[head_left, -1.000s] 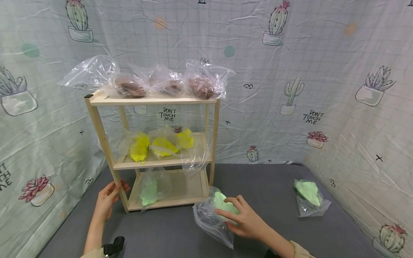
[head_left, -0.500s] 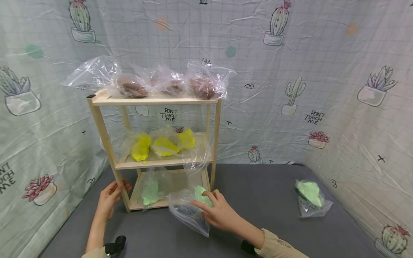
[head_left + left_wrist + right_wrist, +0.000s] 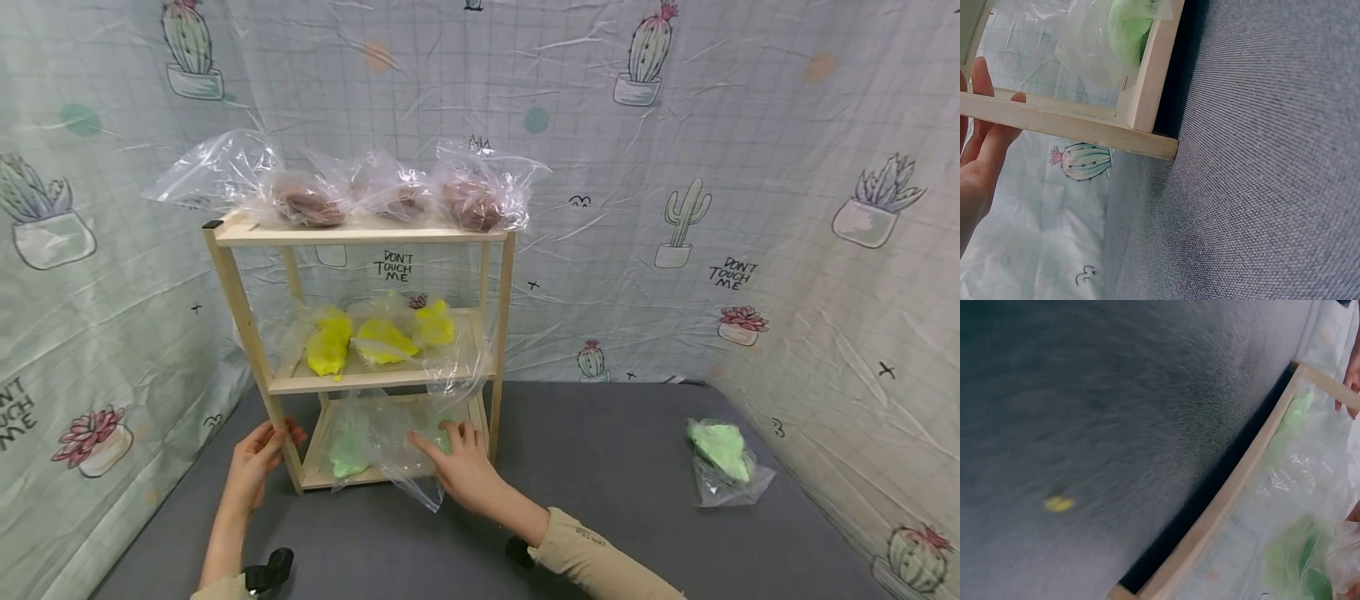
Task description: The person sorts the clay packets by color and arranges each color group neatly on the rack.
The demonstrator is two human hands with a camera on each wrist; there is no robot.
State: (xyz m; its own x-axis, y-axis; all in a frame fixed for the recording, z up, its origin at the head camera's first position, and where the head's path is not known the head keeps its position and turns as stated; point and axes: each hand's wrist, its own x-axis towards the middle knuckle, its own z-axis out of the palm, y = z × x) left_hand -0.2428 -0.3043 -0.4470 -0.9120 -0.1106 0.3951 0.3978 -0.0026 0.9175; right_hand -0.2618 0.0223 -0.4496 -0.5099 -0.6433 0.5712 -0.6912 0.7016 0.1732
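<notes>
My left hand [image 3: 251,467] grips the front left post of a small three-tier wooden shelf [image 3: 367,237]; in the left wrist view its fingers reach round the post [image 3: 1072,125]. At the bottom tier, my right hand [image 3: 468,473] holds a clear plastic bag [image 3: 397,437] with a light green soft lump [image 3: 1300,556] in it. The bag's loose end hangs over the tier's front edge. Left of it on the same tier lies another bagged green lump [image 3: 348,450]. Much of the held lump is hidden behind the fingers in the head view.
Bagged brown lumps [image 3: 307,204] lie along the top tier, and bagged yellow lumps [image 3: 382,342] on the middle one, with a bag end drooping over its edge. A third green bag [image 3: 720,454] lies on the grey table [image 3: 600,500] at right. Printed curtains surround the table.
My right hand has carried the green bag leftward from in front of the shelf's right post into the bottom tier. The left hand stays on the post.
</notes>
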